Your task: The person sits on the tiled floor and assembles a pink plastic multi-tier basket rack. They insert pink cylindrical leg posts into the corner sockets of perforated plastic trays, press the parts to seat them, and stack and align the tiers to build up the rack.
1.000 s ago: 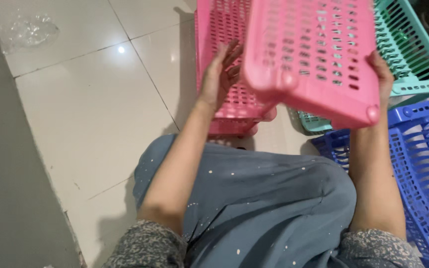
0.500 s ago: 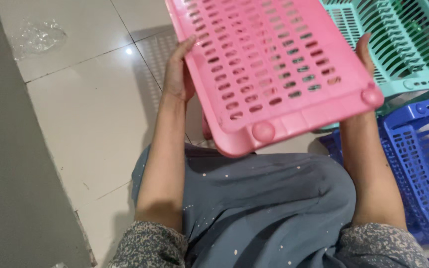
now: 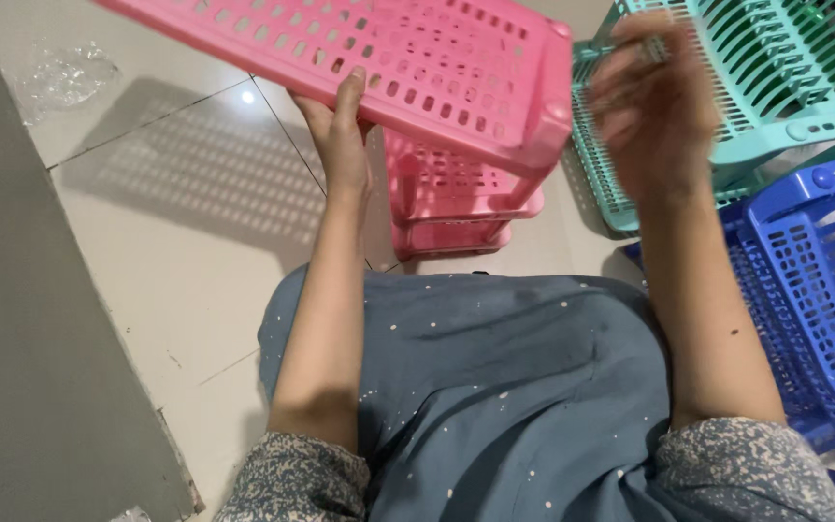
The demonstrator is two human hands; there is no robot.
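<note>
A: Where's the pink perforated tray point(image 3: 379, 58)?
B: Top of frame, left hand point(image 3: 340, 135) grasping its underside; right hand point(image 3: 654, 101) blurred, released, apart from it.
A: And the pink stack point(image 3: 456, 198)?
B: On the floor, tray not yet joined.

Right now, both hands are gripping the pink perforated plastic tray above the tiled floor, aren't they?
Not quite. In the head view only the left hand grips the pink perforated plastic tray above the tiled floor; the right hand is off it, blurred in the air beside its corner.
</note>
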